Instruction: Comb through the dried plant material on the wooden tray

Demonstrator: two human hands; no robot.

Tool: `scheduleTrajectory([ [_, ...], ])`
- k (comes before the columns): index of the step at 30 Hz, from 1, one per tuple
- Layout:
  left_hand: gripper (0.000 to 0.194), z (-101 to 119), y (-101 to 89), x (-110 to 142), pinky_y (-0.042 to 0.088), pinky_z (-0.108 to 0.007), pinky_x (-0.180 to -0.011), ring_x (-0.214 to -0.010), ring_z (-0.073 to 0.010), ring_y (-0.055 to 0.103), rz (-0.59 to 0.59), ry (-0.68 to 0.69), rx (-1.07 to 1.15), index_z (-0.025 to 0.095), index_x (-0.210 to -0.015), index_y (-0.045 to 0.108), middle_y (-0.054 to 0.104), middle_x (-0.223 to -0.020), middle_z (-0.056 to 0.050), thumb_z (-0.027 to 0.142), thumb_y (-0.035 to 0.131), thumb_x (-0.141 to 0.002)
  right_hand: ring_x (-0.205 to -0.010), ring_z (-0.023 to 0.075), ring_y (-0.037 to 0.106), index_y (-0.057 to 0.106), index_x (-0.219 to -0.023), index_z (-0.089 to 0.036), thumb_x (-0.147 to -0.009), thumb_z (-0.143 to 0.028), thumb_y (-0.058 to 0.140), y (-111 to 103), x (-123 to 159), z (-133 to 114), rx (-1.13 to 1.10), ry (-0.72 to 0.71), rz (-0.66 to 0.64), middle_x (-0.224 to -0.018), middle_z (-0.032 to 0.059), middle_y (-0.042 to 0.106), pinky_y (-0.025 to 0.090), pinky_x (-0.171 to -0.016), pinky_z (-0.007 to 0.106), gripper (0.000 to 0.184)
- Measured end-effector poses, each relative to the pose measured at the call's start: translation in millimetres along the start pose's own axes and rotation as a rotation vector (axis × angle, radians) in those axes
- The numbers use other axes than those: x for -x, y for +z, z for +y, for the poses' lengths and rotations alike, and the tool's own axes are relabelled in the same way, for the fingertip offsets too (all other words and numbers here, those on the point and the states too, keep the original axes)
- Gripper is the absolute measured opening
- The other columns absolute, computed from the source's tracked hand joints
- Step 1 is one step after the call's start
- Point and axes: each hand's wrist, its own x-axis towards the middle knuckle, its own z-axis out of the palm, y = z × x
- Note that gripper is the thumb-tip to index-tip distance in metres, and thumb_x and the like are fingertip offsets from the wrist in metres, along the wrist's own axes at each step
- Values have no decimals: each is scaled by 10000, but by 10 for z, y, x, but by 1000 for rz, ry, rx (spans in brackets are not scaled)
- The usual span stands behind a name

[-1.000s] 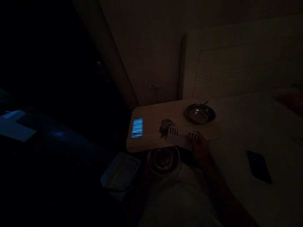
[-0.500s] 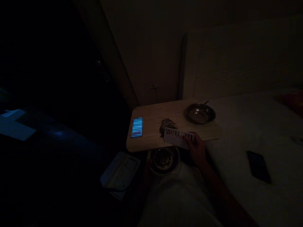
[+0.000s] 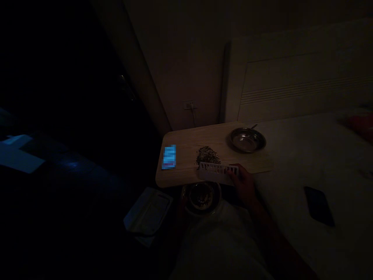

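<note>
My right hand (image 3: 244,182) is closed on one end of a white slotted plastic piece (image 3: 214,175), a flat strip with a row of openings along its top edge. The strip stands at the near side of a pile of small dark and pale bits (image 3: 207,154), perhaps seeds, on the wooden table (image 3: 186,144). Just below the table's front edge a metal bowl (image 3: 216,208) holds some of the same-looking bits. At the bowl's left rim is my left hand (image 3: 181,208), very dark, seemingly gripping it; its fingers barely show.
A shiny metal bowl (image 3: 247,140) with a handle sticking out stands at the table's back right. A lit phone (image 3: 169,157) lies at the left end. A dark phone-like object (image 3: 319,206) rests on the bed (image 3: 291,155). A pale box-like container (image 3: 148,214) is lower left.
My right hand has moved the slotted strip slightly left and toward me, along the near edge of the pile. The left hand and the lower bowl stay put.
</note>
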Motion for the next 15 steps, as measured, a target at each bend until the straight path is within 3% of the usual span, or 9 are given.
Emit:
scheduleTrajectory([
  [4, 494, 26, -96, 4, 272, -572, -1175, -1423, -376, 388, 22, -20, -12, 241, -1210, 664, 693, -1275, -83, 499, 646, -789, -735, 186, 584, 654, -916, -200, -872, -431, 628, -13, -12, 57, -16, 9, 154, -808, 15, 671, 455, -677, 284, 236],
  [10, 520, 59, 36, 87, 308, -582, -1147, -1368, -386, 463, -15, 35, -9, 235, -1251, 647, 691, -1282, -101, 514, 618, -813, -736, 178, 573, 643, -880, -191, -844, -427, 654, 39, -15, 174, -80, 84, 116, -798, 8, 659, 453, -682, 281, 239],
  [15, 493, 70, -24, 74, 299, -586, -1149, -1357, -388, 476, 26, 38, -57, 243, -1240, 653, 706, -1251, -105, 485, 641, -810, -718, 173, 553, 623, -874, -184, -827, -457, 653, 28, -50, 302, -94, 152, 254, -783, 3, 635, 445, -653, 275, 279],
])
